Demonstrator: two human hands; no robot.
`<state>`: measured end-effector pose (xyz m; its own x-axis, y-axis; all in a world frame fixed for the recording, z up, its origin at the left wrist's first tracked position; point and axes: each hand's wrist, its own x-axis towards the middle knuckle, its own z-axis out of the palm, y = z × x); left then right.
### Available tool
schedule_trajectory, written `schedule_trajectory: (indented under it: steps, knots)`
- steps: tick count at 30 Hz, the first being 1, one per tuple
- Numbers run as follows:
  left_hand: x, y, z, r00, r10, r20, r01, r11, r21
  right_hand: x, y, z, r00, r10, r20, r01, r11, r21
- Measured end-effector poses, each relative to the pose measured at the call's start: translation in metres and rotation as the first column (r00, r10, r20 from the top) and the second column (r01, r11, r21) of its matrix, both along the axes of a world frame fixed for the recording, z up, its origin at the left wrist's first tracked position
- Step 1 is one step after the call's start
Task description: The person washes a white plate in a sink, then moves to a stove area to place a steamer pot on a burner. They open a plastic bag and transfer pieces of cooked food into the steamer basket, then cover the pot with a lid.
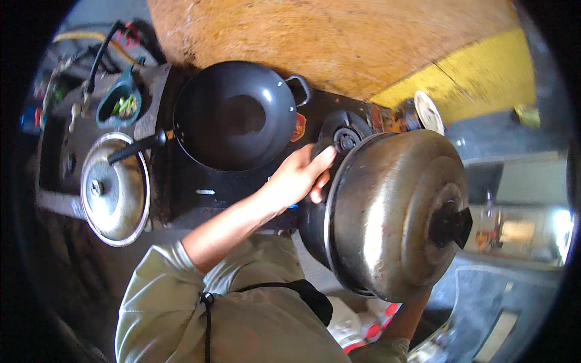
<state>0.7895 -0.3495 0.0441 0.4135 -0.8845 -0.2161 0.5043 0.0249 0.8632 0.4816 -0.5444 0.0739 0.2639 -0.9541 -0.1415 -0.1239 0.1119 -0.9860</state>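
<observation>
My left hand (pixel 302 174) is closed around the left side of a large dark pot (pixel 313 231), near its rim; the exact grip point is partly hidden. A tall domed metal lid (pixel 395 213) with a black knob sits on the pot, which is tilted in this view. My right forearm (pixel 413 315) runs up behind the pot, and the hand itself is out of view there. Beyond the pot is a gas stove burner (pixel 347 137). A black wok (pixel 236 118) rests on the stove's left side, its long handle pointing left.
A domed metal lid (pixel 115 199) lies under the wok handle (pixel 138 147). Behind it, a teal basket (pixel 119 113) holds green scraps on a sink ledge. An orange wooden board (pixel 317 41) stands behind the stove. A pale round lid (pixel 429 112) is at the far right.
</observation>
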Motion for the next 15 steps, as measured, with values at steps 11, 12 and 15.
schedule_trajectory:
  steps: [11,12,15]
  knots:
    - [0.052,-0.152,-0.063,0.906,0.365,0.212,-0.401,0.902,0.16,0.069,-0.211,-0.084,0.952,0.301,-0.055,-0.294,0.95,0.101]
    - [0.058,-0.16,-0.067,0.9,0.375,0.221,-0.414,0.894,0.173,0.076,-0.223,-0.091,0.948,0.314,-0.053,-0.308,0.946,0.104]
    - [0.075,-0.182,-0.075,0.891,0.373,0.258,-0.428,0.881,0.204,0.091,-0.249,-0.11,0.938,0.343,-0.043,-0.335,0.934,0.124]
